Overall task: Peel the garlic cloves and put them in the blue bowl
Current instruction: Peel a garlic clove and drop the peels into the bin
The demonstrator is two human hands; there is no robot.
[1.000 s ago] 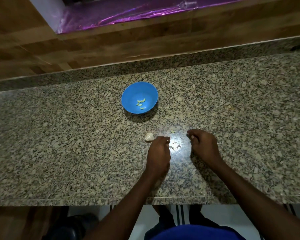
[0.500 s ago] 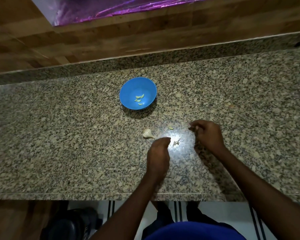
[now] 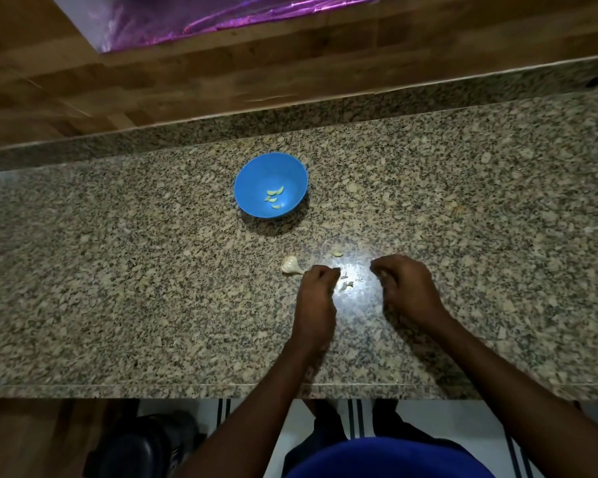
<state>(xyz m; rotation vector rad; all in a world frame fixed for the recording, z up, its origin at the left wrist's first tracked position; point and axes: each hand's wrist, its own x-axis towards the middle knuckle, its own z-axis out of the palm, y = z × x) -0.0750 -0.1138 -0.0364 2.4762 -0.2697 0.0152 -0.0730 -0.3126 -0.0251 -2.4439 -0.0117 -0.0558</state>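
The blue bowl (image 3: pixel 242 181) stands on the granite counter with several peeled, pale green cloves (image 3: pixel 274 196) inside. A white garlic bulb (image 3: pixel 290 265) lies nearer to me, just left of my left hand (image 3: pixel 316 294). That hand rests on the counter with its fingers curled, and the fingertips hide whatever they may hold. My right hand (image 3: pixel 406 286) sits a hand's width to the right, fingers curled under, with nothing visible in them. One loose clove (image 3: pixel 337 253) lies between the hands and the bowl. Small skin scraps (image 3: pixel 346 284) lie between the hands.
The granite counter (image 3: pixel 118 305) runs wide to left and right, with its front edge (image 3: pixel 152 386) close to my body. A raised granite ledge and a wooden wall rise behind the bowl. A dark object (image 3: pixel 142 443) sits on the floor at lower left.
My right hand lifted away to the right with a pale scrap at its fingertips, then came back down toward the left hand. The left hand moved off the bulb and returned beside it.
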